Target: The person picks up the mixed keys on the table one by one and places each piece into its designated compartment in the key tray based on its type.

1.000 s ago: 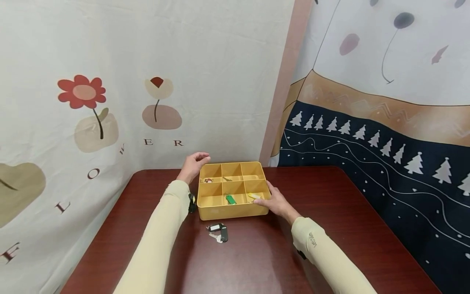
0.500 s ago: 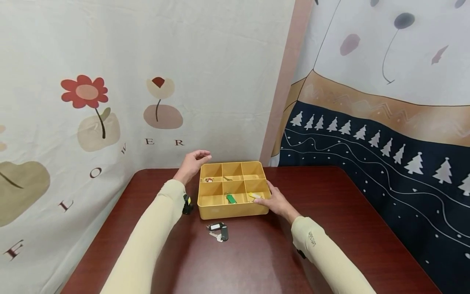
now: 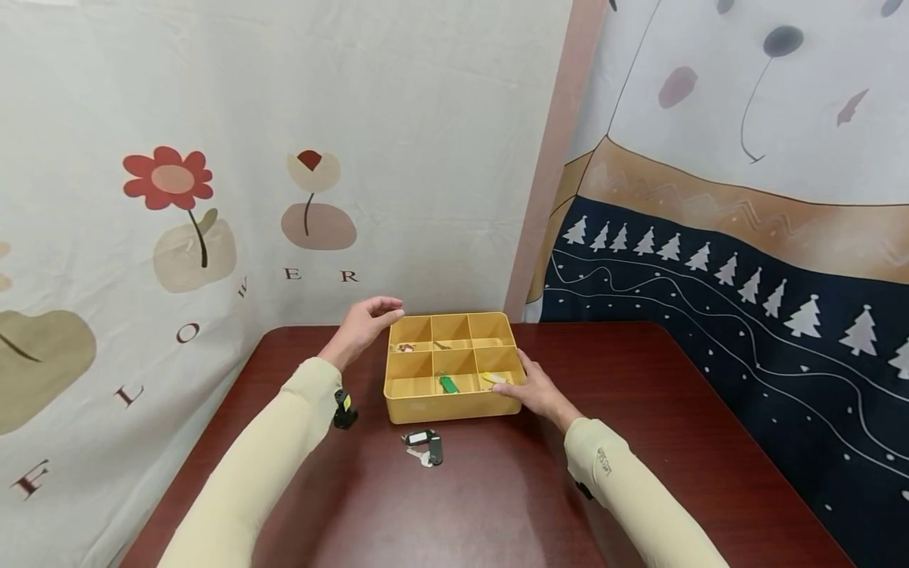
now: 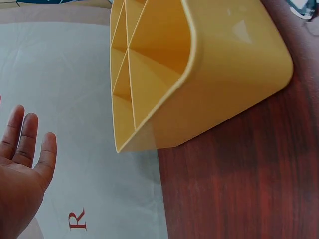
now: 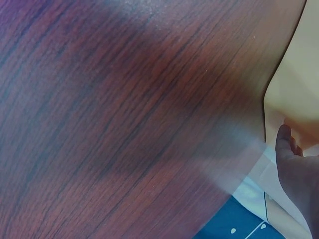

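A yellow divided organizer box [image 3: 454,409] with several compartments stands toward the back of the table. My right hand [image 3: 536,390] grips its right side, the thumb over the rim near the front right corner. My left hand [image 3: 362,327] is raised beside the back left corner, fingers loosely extended and holding nothing; in the left wrist view it is apart from the box. Inside lie a green key tag [image 3: 448,384], a yellow tag [image 3: 493,378], a small red-and-white item [image 3: 405,348] and a small key-like piece [image 3: 441,345].
In front of the box, a key [image 3: 424,457] with black tags [image 3: 435,450] lies on the dark red wooden table [image 3: 497,505]. Printed cloth hangs [image 3: 440,197] close behind the table and along its right side.
My left hand and forearm have drawn slightly left, away from the box's back left corner. The right hand keeps its grip, and the box stays in place.
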The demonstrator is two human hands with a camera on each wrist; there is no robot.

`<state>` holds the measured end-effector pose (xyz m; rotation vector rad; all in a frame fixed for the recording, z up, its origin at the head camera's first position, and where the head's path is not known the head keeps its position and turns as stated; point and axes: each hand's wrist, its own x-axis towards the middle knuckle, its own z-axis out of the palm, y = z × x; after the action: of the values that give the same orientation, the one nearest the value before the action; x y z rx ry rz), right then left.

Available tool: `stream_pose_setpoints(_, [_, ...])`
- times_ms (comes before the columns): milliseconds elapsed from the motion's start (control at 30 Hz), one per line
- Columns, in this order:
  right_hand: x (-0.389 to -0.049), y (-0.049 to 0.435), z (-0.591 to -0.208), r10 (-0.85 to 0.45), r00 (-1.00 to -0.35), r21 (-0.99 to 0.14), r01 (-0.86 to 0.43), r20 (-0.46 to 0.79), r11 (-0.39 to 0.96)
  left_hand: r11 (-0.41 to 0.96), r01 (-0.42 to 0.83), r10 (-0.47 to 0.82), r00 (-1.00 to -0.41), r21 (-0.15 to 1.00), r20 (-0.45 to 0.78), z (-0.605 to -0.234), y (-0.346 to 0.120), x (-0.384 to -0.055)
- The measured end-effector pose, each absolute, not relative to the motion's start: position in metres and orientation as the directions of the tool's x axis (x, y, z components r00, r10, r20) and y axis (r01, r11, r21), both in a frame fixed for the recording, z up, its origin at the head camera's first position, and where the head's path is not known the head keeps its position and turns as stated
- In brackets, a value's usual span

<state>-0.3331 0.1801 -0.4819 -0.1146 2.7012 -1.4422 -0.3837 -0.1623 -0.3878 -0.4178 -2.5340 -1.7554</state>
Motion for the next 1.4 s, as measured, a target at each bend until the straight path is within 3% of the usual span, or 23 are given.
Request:
stream_pose_setpoints(633, [-0.33, 0.178, -0.483, -0.113, -0.993, -0.827, -0.033, -0.038, 0.562, 0.405, 0.233, 0.222, -0.963, 0.884, 0.152, -0.41, -0.198, -0.334])
stream_pose_setpoints(1400, [-0.329, 0.18, -0.479, -0.109, -0.993, -0.831, -0.016, -0.054, 0.556, 0.331, 0.246, 0.37, -0.922, 0.911, 0.115, -0.457, -0.209, -0.286])
